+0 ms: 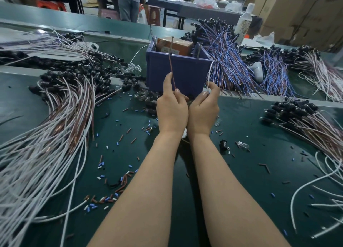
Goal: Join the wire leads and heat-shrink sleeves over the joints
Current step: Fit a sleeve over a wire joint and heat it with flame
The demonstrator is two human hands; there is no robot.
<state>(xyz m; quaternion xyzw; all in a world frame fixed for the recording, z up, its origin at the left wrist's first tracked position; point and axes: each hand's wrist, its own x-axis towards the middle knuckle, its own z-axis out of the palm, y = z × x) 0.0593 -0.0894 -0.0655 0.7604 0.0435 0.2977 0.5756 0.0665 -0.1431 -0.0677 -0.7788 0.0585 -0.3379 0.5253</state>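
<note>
Pinching a thin brown lead (172,70) just above the centre of the frame, the left hand (171,109) has its thumb and fingers (168,81) closed on the wire's lower stretch. The wire stands up in front of the blue bin (193,74). The right hand (204,111), pressed against the left, curls round a white lead (209,74) that arcs up past the bin's right corner. The lower ends of both leads are hidden between the palms, so I cannot tell whether they meet.

Both leads look very light, thin and springy, and a long free length would likely whip about. Holding each one close to its bared tip should make it easier to bring the ends together. The fine strands there probably fray if handled roughly.

Short coloured tube pieces (121,138) lie scattered over the green table (241,139) in the lower centre and lower left, and these may be the sleeves. They look tiny and apt to roll, so they are best picked up singly with the fingertips. Bundles of white and brown wire (55,127) fan across the left side.
</note>
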